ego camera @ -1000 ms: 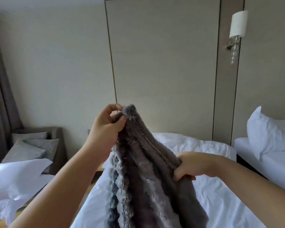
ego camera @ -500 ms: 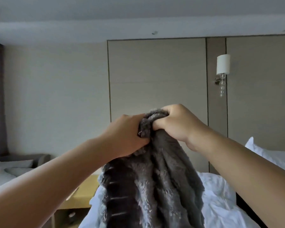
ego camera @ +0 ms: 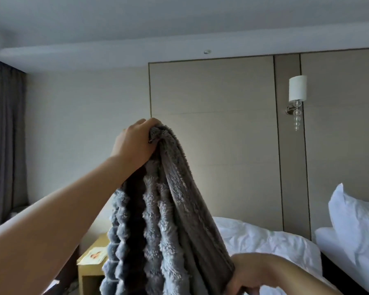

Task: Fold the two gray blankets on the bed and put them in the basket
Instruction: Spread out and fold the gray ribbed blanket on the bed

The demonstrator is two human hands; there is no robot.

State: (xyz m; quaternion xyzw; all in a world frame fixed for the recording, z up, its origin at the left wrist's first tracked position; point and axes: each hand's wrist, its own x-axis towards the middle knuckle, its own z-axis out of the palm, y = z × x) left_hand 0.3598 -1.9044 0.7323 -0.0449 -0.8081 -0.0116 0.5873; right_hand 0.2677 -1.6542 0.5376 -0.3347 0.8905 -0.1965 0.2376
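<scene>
A fluffy gray blanket hangs in bunched folds in front of me, above the white bed. My left hand is raised high and grips the blanket's top corner. My right hand is low at the blanket's right edge, fingers curled on the fabric there. The blanket's lower part runs out of view at the bottom. No second blanket or basket is in view.
A wooden nightstand with a card on it stands left of the bed. A second bed with white pillows is at the right. A wall lamp hangs on the panelled headboard wall. Dark curtains hang at far left.
Both hands met at the blanket's top half a second ago. Now my right hand has slid down the right edge to the bottom while my left stays raised with the corner.
</scene>
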